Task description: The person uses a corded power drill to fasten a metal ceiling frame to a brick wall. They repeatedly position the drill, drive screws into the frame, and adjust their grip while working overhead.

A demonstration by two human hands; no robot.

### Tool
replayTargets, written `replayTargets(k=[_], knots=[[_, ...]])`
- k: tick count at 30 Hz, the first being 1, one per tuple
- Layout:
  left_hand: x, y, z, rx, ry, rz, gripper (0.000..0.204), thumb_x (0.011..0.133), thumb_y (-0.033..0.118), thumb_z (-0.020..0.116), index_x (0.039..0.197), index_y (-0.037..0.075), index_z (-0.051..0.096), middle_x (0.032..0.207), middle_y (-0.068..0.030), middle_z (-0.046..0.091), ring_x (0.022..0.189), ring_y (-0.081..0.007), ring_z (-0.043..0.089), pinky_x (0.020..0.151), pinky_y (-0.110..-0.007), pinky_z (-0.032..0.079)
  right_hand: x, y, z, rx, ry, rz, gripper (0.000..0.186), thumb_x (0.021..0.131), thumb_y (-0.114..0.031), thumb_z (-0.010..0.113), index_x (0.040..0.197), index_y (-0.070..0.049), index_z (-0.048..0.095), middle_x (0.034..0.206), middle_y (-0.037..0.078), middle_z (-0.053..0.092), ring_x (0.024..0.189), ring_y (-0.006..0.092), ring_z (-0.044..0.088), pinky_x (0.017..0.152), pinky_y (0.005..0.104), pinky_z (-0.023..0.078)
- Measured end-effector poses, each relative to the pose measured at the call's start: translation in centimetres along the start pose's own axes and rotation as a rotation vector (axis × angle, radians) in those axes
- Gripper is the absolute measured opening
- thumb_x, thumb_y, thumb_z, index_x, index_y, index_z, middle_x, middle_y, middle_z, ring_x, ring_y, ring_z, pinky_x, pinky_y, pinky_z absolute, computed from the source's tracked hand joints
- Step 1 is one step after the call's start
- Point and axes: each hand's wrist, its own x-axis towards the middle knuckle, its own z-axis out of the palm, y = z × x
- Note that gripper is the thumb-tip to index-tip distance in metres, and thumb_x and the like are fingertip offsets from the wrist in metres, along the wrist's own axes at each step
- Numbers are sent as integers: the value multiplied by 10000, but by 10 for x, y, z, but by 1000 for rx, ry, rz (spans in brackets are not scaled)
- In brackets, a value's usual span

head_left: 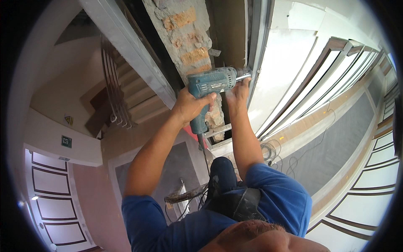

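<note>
My left hand (pixel 191 107) is wrapped round the handle of a teal power drill (pixel 212 82). The drill lies level, its nose pointing right at a grey metal profile (pixel 259 50). By the drill's front end, my right hand (pixel 238 93) has its fingers closed against the profile. A short silver rod-like piece (pixel 242 77) shows just above those fingertips; whether they grip it or something smaller is hidden. The drill's cable (pixel 203 147) hangs down from the handle. Behind the drill is a rough wall strip of bricks and mortar (pixel 194 54).
On the left, a pale metal beam (pixel 134 46) slants beside a stairwell with steps (pixel 145 98) and railing bars (pixel 110 80). White panels (pixel 289 54) stand to the right. Loose cables (pixel 270 151) lie on the floor at lower right. A worn board (pixel 184 195) is below me.
</note>
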Motion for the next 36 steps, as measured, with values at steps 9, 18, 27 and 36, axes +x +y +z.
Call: replayTargets(k=[9, 18, 27, 36], knots=[[-3, 7, 5, 68, 12, 46, 107, 916, 54, 722, 1001, 23, 665, 777, -33, 669, 677, -131, 626, 649, -321, 530, 4, 6, -8, -7, -21, 0, 603, 1082, -560, 354, 1462, -102, 450, 1453, 101, 511, 1366, 300, 457, 1180, 482, 347], [-1, 6, 2, 93, -39, 32, 306, 911, 166, 778, 1165, 61, 644, 884, -48, 677, 754, -145, 668, 591, -322, 556, 6, 6, -7, 37, 15, -1, 598, 1101, -533, 283, 1459, -88, 462, 1436, 114, 542, 1346, 314, 492, 1169, 503, 365], [-2, 6, 4, 58, -45, 59, 295, 910, 150, 777, 1153, 59, 635, 885, -46, 669, 761, -138, 659, 590, -321, 553, 2, 5, -5, -5, -29, -1, 642, 1083, -568, 328, 1479, -74, 433, 1480, 120, 494, 1382, 315, 448, 1192, 487, 335], [-2, 7, 4, 87, -38, 63, 327, 905, 142, 777, 1179, 52, 622, 958, -48, 673, 771, -142, 664, 581, -325, 566, -1, 3, 2, -6, 0, 11, 655, 1090, -569, 302, 1505, -74, 410, 1508, 128, 472, 1397, 317, 435, 1195, 488, 333]])
